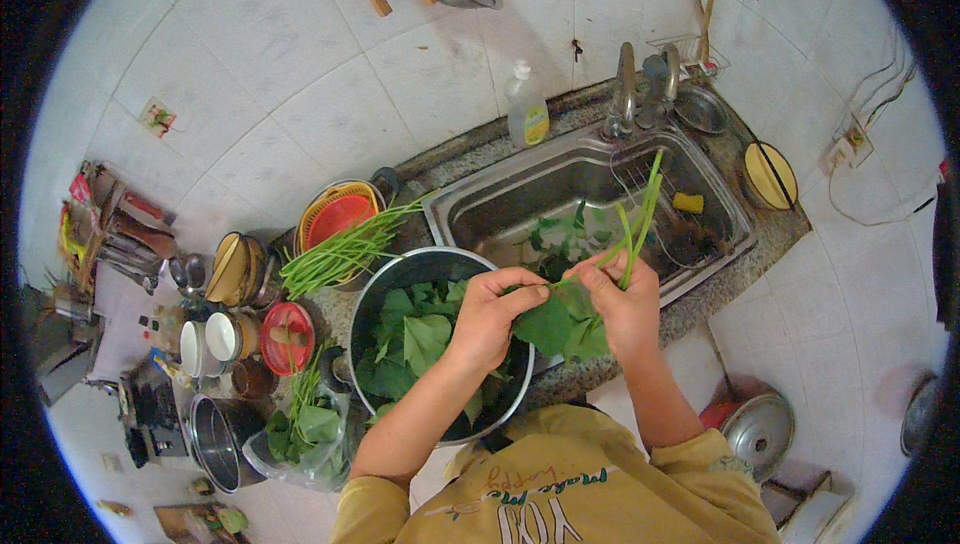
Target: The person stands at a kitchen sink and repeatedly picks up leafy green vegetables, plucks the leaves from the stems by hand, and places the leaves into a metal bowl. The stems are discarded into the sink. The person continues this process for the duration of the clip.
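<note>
Two hands on one leafy green stalk (590, 289) | left hand (490, 316) pinches a leaf, right hand (625, 309) clamps the stems | long axis rises up-right over steel sink (730, 199) | round metal basin of leaves (372, 289) lies nearer the left.

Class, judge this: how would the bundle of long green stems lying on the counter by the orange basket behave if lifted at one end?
The long green stems look thin and loose, with nothing seen tying them, so they would probably droop and scatter. They seem light. One end overhangs the big bowl, so a push might slide some in.
</note>
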Demonstrator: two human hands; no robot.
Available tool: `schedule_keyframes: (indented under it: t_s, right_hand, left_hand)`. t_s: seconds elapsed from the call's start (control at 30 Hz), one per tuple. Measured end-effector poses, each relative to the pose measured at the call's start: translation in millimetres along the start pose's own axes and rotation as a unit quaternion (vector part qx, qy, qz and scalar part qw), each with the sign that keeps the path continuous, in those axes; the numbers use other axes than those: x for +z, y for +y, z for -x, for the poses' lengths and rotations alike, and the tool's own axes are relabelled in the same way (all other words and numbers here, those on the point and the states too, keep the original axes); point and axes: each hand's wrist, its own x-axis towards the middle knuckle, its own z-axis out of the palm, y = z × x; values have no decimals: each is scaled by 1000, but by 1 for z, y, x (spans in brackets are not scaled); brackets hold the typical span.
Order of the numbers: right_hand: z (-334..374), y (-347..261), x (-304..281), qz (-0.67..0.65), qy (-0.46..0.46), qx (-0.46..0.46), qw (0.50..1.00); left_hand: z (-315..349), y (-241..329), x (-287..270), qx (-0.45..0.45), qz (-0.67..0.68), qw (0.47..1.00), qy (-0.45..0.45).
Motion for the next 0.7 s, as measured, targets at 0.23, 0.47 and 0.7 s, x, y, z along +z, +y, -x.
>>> schedule_keyframes:
  t_s: [0.23, 0.47, 0.7]
  right_hand:
    - [8, 0, 10, 32, -27, -42, 998]
    - [-2, -11, 0, 1, -1, -15, 1000]
    - [-5, 0, -4, -70, -14, 30, 997]
  left_hand:
    - [-17, -16, -21, 89, -168, 977, 97]
    - [-19, -18, -41, 54, -149, 985, 71]
    - [-5, -11, -49, 10, -112, 994, 5]
